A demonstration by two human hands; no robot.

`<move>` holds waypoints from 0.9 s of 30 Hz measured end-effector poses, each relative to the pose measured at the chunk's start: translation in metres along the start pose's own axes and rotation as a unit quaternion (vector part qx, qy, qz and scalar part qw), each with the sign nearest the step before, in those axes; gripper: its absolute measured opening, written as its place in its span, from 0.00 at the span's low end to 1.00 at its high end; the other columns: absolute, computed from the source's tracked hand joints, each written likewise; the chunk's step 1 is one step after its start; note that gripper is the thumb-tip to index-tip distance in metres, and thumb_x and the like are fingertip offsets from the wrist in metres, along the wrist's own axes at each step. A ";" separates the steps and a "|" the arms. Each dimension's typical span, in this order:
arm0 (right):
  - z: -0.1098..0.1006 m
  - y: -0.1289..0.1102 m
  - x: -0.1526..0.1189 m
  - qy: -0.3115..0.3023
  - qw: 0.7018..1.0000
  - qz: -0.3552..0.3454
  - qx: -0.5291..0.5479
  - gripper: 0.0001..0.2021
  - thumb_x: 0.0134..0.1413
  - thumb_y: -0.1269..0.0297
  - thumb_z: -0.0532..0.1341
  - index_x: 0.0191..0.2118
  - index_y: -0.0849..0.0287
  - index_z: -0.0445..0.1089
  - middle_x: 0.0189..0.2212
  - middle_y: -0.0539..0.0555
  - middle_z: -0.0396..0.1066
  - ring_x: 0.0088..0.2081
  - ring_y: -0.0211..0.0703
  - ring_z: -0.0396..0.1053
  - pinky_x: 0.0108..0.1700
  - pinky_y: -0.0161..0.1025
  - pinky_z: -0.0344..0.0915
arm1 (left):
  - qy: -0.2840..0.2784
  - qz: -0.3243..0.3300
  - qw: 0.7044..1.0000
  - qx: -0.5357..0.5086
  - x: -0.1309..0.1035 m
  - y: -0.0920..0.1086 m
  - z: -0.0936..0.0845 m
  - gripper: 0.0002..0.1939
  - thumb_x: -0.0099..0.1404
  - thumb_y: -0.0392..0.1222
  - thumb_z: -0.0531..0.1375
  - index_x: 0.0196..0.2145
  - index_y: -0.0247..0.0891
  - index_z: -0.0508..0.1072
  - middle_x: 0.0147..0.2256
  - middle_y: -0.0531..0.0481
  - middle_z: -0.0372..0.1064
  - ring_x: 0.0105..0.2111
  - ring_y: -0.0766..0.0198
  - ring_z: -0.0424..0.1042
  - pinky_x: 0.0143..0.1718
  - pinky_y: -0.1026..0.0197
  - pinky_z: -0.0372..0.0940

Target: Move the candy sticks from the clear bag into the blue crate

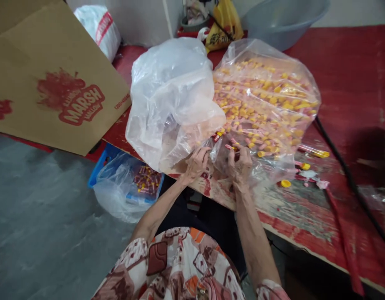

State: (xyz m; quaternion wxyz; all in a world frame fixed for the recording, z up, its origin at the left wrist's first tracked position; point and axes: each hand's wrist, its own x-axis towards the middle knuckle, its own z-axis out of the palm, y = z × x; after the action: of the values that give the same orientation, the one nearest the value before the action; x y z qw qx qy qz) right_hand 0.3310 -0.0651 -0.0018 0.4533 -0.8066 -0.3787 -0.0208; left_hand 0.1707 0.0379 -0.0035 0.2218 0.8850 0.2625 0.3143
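Observation:
A large clear bag (273, 96) full of small pink tubes with yellow caps lies on the red table. Against its left side rests a whitish, puffed-up plastic bag (170, 83). My left hand (197, 162) is at the lower edge of the whitish bag, its fingers bent and close together; what they hold, if anything, is too small to tell. My right hand (240, 160) reaches to the mouth of the clear bag, thumb and fingers curved around a small pink tube (230, 146) with a yellow cap. Another small red tube (216, 136) lies between the hands, just beyond them.
A cardboard box (54, 75) stands at the left. Below the table edge is a blue crate (96, 171) with a bag of tubes. Loose caps (285, 183), a black cable (345, 166) and a red strip (342, 237) are at the right; a grey basin (283, 25) is behind.

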 end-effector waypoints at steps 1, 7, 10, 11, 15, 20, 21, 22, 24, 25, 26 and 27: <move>-0.002 -0.002 0.000 0.023 1.000 0.011 0.002 0.19 0.77 0.52 0.51 0.53 0.56 0.75 0.44 0.62 0.79 0.39 0.51 0.75 0.50 0.50 0.75 | 0.004 0.002 1.000 -0.004 0.015 0.002 0.008 0.18 0.83 0.33 0.49 0.61 0.40 0.74 0.53 0.41 0.77 0.57 0.55 0.77 0.64 0.49 0.73; -0.013 0.001 0.009 0.124 0.987 0.090 0.053 0.23 0.77 0.49 0.49 0.57 0.58 0.74 0.50 0.66 0.79 0.44 0.55 0.77 0.48 0.51 0.74 | -0.136 0.033 0.989 0.040 0.100 0.014 0.054 0.18 0.77 0.38 0.65 0.62 0.41 0.76 0.64 0.36 0.72 0.62 0.42 0.71 0.59 0.43 0.76; -0.016 0.012 0.016 0.125 0.984 0.115 0.054 0.23 0.77 0.48 0.49 0.57 0.58 0.74 0.49 0.67 0.79 0.45 0.57 0.77 0.47 0.51 0.74 | -0.188 0.055 0.980 0.032 0.112 0.016 0.056 0.10 0.76 0.41 0.68 0.53 0.39 0.80 0.58 0.39 0.77 0.61 0.42 0.71 0.61 0.42 0.74; -0.017 0.015 0.018 0.123 0.984 0.115 0.053 0.23 0.77 0.48 0.49 0.56 0.58 0.74 0.49 0.67 0.79 0.45 0.58 0.77 0.47 0.51 0.75 | -0.196 0.059 0.979 0.019 0.110 0.016 0.052 0.08 0.77 0.41 0.68 0.51 0.39 0.80 0.55 0.40 0.78 0.59 0.44 0.72 0.63 0.43 0.73; -0.013 0.019 0.015 0.093 0.991 0.094 0.021 0.23 0.79 0.49 0.48 0.55 0.57 0.75 0.49 0.66 0.80 0.43 0.55 0.77 0.47 0.49 0.74 | -0.203 0.042 0.978 -0.025 0.083 0.013 0.008 0.13 0.82 0.45 0.63 0.59 0.38 0.76 0.51 0.44 0.80 0.49 0.55 0.77 0.57 0.51 0.74; -0.004 0.011 0.007 -0.030 0.998 0.034 -0.043 0.19 0.79 0.53 0.50 0.50 0.56 0.76 0.49 0.64 0.80 0.47 0.53 0.76 0.52 0.47 0.72 | -0.165 0.015 0.986 -0.024 0.047 0.008 -0.050 0.06 0.81 0.44 0.61 0.50 0.41 0.75 0.45 0.47 0.79 0.42 0.60 0.77 0.49 0.56 0.74; -0.003 0.010 0.007 -0.047 0.997 0.029 -0.048 0.18 0.79 0.54 0.51 0.50 0.56 0.76 0.49 0.64 0.80 0.48 0.53 0.76 0.53 0.47 0.72 | -0.163 0.018 0.986 -0.007 0.041 0.007 -0.054 0.04 0.79 0.42 0.62 0.47 0.41 0.75 0.44 0.48 0.79 0.43 0.59 0.77 0.50 0.55 0.74; -0.002 0.009 0.006 -0.057 0.997 0.026 -0.051 0.17 0.78 0.55 0.51 0.50 0.56 0.76 0.49 0.63 0.80 0.48 0.53 0.76 0.53 0.46 0.72 | -0.166 0.020 0.986 0.018 0.036 0.006 -0.056 0.02 0.78 0.41 0.62 0.45 0.42 0.75 0.43 0.47 0.78 0.43 0.58 0.77 0.51 0.54 0.74; -0.001 0.008 0.006 -0.058 0.997 0.024 -0.049 0.17 0.78 0.55 0.52 0.50 0.56 0.76 0.48 0.62 0.80 0.48 0.52 0.75 0.54 0.47 0.71 | -0.182 0.021 0.980 0.073 0.027 0.006 -0.052 0.01 0.76 0.39 0.62 0.43 0.42 0.74 0.42 0.45 0.78 0.46 0.54 0.77 0.54 0.52 0.73; -0.001 0.008 0.006 -0.055 0.997 0.022 -0.045 0.17 0.78 0.55 0.52 0.51 0.56 0.76 0.48 0.62 0.80 0.48 0.52 0.75 0.54 0.47 0.71 | -0.190 0.020 0.977 0.097 0.024 0.007 -0.049 0.01 0.76 0.38 0.62 0.43 0.41 0.74 0.43 0.44 0.78 0.47 0.52 0.77 0.54 0.51 0.73; -0.001 0.009 0.006 -0.052 0.998 0.021 -0.041 0.17 0.78 0.54 0.52 0.51 0.56 0.76 0.48 0.62 0.80 0.48 0.52 0.75 0.54 0.47 0.71 | -0.196 0.016 0.973 0.117 0.021 0.007 -0.045 0.03 0.76 0.38 0.61 0.45 0.41 0.75 0.44 0.43 0.78 0.49 0.51 0.77 0.54 0.51 0.73; -0.001 0.009 0.006 -0.049 0.998 0.019 -0.037 0.17 0.78 0.53 0.52 0.51 0.56 0.76 0.49 0.63 0.79 0.48 0.52 0.75 0.54 0.47 0.71 | -0.202 0.012 0.970 0.131 0.020 0.007 -0.041 0.04 0.76 0.38 0.61 0.47 0.40 0.75 0.45 0.42 0.78 0.50 0.50 0.78 0.54 0.51 0.72</move>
State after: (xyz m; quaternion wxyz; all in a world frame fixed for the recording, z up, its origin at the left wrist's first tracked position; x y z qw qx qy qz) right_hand 0.3416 -0.0653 -0.0051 0.4038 -0.8302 -0.3841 0.0137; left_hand 0.1589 0.0540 0.0384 0.1480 0.9546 0.2404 0.0947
